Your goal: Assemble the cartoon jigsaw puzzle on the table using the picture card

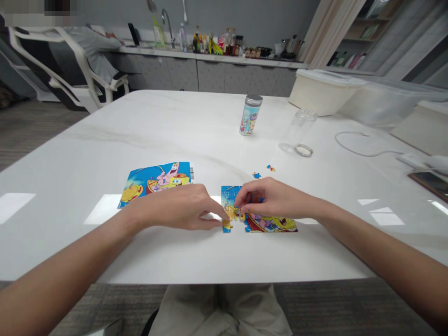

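A partly joined jigsaw puzzle (271, 224) with a cartoon picture lies flat near the table's front edge, a gap at its lower middle. My right hand (268, 198) is over it, thumb and fingertips pinched on a small puzzle piece (240, 214) at that gap. My left hand (191, 207) rests at the puzzle's left side, index fingertip touching its yellow-and-blue corner, thumb apart from the finger. Under and behind my left wrist is a printed picture card (161, 179) with the same cartoon. Two loose pieces, a blue one (256, 175) and a mixed-colour one (270, 168), lie beyond my right hand.
A cartoon-printed canister (250, 115) stands farther back on the white table (168, 116). Right of it are a clear jar (303, 126) and a round lid (304, 150). Plastic bins (324, 93) and a cable (357, 150) occupy the right. Someone sits in a chair (87, 88) at back left.
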The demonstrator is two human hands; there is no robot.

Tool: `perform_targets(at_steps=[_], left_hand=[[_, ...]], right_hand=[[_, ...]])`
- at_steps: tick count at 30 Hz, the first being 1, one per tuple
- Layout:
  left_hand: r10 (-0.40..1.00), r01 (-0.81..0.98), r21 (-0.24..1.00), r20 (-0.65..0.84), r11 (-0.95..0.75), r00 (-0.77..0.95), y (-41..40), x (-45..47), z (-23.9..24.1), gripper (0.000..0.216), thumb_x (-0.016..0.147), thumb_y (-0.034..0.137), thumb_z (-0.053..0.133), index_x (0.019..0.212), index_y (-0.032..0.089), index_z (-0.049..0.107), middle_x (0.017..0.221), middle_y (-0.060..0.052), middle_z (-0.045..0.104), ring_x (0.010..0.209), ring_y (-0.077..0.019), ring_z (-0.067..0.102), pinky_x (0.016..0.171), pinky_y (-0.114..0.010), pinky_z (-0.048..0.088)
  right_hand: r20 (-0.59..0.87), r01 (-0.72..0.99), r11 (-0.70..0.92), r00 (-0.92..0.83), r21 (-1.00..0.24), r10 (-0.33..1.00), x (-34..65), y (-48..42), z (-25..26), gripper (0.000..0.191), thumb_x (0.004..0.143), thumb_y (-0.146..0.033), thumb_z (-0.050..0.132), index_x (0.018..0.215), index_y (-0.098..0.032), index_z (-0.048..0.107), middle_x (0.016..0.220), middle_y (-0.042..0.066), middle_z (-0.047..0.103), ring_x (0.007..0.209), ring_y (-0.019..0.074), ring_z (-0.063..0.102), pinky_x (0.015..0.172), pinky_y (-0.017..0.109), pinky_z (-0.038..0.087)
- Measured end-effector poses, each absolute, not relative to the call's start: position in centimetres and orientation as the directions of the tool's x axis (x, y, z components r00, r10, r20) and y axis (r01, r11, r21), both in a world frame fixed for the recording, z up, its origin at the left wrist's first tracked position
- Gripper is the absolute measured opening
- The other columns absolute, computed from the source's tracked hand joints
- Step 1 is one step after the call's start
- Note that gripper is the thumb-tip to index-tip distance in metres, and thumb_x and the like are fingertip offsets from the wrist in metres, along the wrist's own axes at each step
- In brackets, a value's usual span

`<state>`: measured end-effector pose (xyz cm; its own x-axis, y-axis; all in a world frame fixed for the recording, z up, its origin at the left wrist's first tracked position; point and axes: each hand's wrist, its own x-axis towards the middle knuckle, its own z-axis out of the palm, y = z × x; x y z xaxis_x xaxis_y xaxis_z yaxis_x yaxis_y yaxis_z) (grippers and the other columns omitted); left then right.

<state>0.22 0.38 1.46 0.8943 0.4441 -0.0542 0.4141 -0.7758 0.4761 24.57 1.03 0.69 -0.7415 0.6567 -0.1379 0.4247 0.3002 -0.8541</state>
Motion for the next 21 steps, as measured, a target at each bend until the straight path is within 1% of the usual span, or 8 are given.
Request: perform_targets(at_steps=[2,5,10,13,16,18,21], left_hand=[[0.427,0.406,0.463,-0.064,-0.788,0.902,0.31,0.25,1.22,0.029,0.086,0.017,0.056,0.105,0.027,0.075,0.070,-0.002,0.073,0.051,-0.0088,0.055,0.052,-0.020,0.035],[0.418,0.407,0.442,-0.078,-0.799,0.905,0.23,0.34,1.16,0.029,0.088,0.018,0.056,0.107,0.028,0.074,0.067,-0.002,0.072,0.050,-0.0098,0.055,0.051,-0.020,0.034],[0.425,0.406,0.448,-0.063,-0.796,0.903,0.25,0.33,1.31,0.031,0.085,0.015,0.057,0.107,0.029,0.074,0.066,-0.002,0.072,0.050,-0.0099,0.055,0.051,-0.020,0.034],[0.419,0.400,0.456,-0.064,-0.795,0.906,0.26,0.34,1.23,0.031,0.086,0.015,0.057,0.107,0.030,0.074,0.069,-0.002,0.073,0.051,-0.0100,0.057,0.051,-0.021,0.034],[0.414,0.394,0.458,-0.061,-0.797,0.908,0.25,0.38,1.15,0.031,0.086,0.015,0.056,0.107,0.029,0.074,0.069,-0.002,0.073,0.051,-0.0099,0.057,0.050,-0.021,0.033],[0.414,0.395,0.454,-0.062,-0.799,0.908,0.24,0.42,1.18,0.031,0.086,0.015,0.056,0.107,0.029,0.074,0.068,-0.002,0.073,0.050,-0.0099,0.056,0.050,-0.021,0.033],[0.419,0.408,0.442,-0.078,-0.799,0.905,0.20,0.49,1.36,0.030,0.085,0.015,0.057,0.106,0.028,0.074,0.067,-0.002,0.072,0.049,-0.0099,0.054,0.050,-0.021,0.033]], right_hand=[[-0.123,0.436,0.319,-0.730,-0.842,0.673,24.36,0.87,0.57,0.009,0.082,-0.021,0.063,0.088,-0.017,0.070,0.084,0.002,0.071,0.074,0.0126,0.064,0.067,0.025,0.051],[-0.085,0.457,0.382,-0.723,-0.803,0.686,24.17,0.77,0.47,0.007,0.080,-0.017,0.063,0.083,-0.018,0.069,0.084,0.002,0.070,0.075,0.0125,0.063,0.069,0.025,0.050],[-0.020,0.462,0.477,-0.734,-0.747,0.679,24.11,0.68,0.18,0.008,0.079,-0.014,0.063,0.081,-0.018,0.069,0.078,0.000,0.068,0.065,0.0096,0.057,0.061,0.022,0.046],[0.019,0.452,0.542,-0.756,-0.709,0.655,24.11,0.70,-0.04,0.009,0.080,-0.012,0.062,0.081,-0.017,0.069,0.077,0.000,0.066,0.064,0.0092,0.055,0.060,0.022,0.044],[0.055,0.434,0.610,-0.784,-0.663,0.618,24.27,0.85,-0.08,0.008,0.081,-0.013,0.063,0.083,-0.017,0.069,0.080,0.002,0.065,0.069,0.0108,0.057,0.065,0.023,0.045],[0.094,0.414,0.682,-0.812,-0.603,0.577,24.54,0.95,0.08,0.008,0.083,-0.016,0.062,0.086,-0.016,0.070,0.085,0.005,0.064,0.075,0.0128,0.058,0.070,0.025,0.046],[0.178,0.312,0.819,-0.880,-0.483,0.440,25.08,0.94,0.54,0.017,0.088,-0.017,0.054,0.090,-0.015,0.071,0.087,0.008,0.064,0.079,0.0154,0.058,0.072,0.028,0.045]])
